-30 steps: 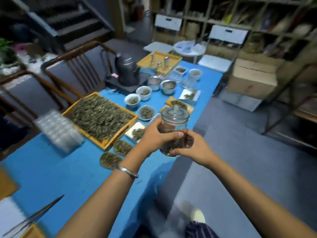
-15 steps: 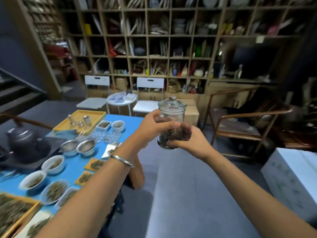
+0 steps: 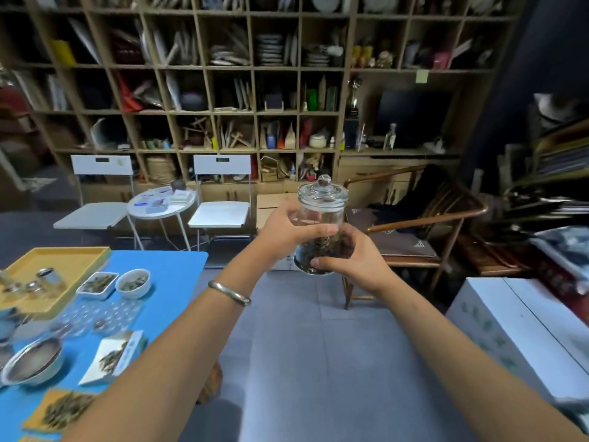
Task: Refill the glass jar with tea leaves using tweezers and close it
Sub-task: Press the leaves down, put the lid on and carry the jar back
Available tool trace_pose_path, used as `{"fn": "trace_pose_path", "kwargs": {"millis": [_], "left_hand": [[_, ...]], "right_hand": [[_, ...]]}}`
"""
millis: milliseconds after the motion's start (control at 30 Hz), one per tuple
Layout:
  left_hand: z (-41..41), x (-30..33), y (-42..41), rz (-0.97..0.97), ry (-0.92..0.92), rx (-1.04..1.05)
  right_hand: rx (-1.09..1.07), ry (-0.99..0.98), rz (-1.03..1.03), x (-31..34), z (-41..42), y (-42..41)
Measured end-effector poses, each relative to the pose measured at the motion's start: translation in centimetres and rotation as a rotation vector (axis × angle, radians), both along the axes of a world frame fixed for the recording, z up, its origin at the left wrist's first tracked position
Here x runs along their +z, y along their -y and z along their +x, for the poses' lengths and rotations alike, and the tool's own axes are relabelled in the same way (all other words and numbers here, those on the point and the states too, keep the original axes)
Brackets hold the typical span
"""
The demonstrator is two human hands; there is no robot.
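I see dim, even indoor light with soft shadows. Wide-angle distortion bows the shelf unit (image 3: 255, 90); edges are smeared, the bench (image 3: 178, 275) slightly blurred.

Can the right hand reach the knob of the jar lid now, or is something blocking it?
Probably yes. The right hand holds the glass jar low on its side, and nothing covers the lid knob above; the left hand would keep the jar.

The jar (image 3: 321, 218) I hold is clear, glossy glass, its knobbed lid (image 3: 323, 193) glass too, with dark, rough tea leaves (image 3: 322, 250) inside. A smooth, shiny metal bangle (image 3: 230, 293) circles my left wrist. The table (image 3: 178, 275) looks matt blue, the shelving (image 3: 255, 90) bare wood.
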State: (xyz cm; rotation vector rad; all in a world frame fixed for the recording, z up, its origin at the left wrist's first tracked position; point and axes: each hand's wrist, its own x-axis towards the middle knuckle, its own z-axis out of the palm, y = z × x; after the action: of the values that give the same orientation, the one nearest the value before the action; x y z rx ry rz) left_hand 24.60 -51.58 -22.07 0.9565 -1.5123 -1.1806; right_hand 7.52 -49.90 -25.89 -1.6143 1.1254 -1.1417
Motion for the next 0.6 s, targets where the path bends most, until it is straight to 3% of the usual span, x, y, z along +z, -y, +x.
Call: {"fn": "trace_pose_path", "kwargs": {"millis": [600], "left_hand": [[5.2,1.8,38.0,-0.062,0.070,-0.043]], "right_hand": [[-0.032,-0.045,-0.035,1.8,5.0,37.3]]}}
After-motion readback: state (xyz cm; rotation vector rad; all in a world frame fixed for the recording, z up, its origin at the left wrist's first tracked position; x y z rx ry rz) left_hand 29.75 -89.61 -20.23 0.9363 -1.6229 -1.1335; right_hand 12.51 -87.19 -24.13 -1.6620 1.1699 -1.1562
